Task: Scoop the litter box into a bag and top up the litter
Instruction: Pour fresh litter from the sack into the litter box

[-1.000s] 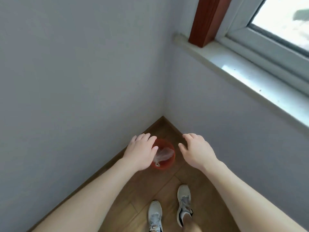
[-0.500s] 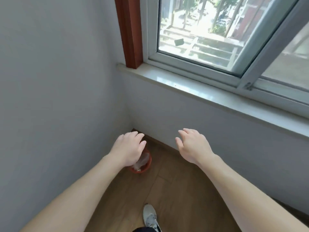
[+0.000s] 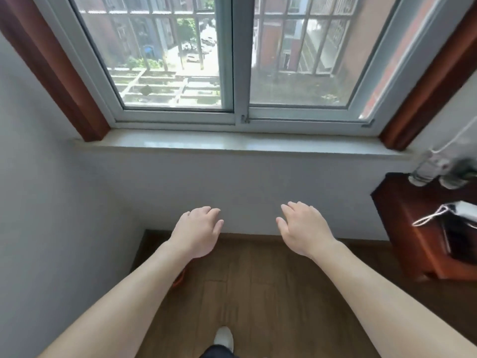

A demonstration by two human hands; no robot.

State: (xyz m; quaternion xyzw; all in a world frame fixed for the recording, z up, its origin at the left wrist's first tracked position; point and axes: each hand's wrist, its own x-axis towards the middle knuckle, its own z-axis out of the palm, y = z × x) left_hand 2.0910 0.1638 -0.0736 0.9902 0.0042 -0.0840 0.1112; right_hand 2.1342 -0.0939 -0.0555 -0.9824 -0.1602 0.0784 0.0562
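Your left hand (image 3: 197, 232) and right hand (image 3: 304, 229) hang palm-down before the windowsill (image 3: 232, 144), each grip loosely spread and holding nothing — a sliver of the red bin (image 3: 180, 279) peeks from under your left forearm on the wood floor (image 3: 258, 293). A dark-red tabletop (image 3: 402, 200) stands at right.

You stand on a matt wood-plank floor (image 3: 271, 293). The window sill (image 3: 206, 144) looks like glossy polished stone. The window frame (image 3: 241, 73) is smooth pale metal or plastic; the cabinet (image 3: 407, 228) is reddish varnished wood.
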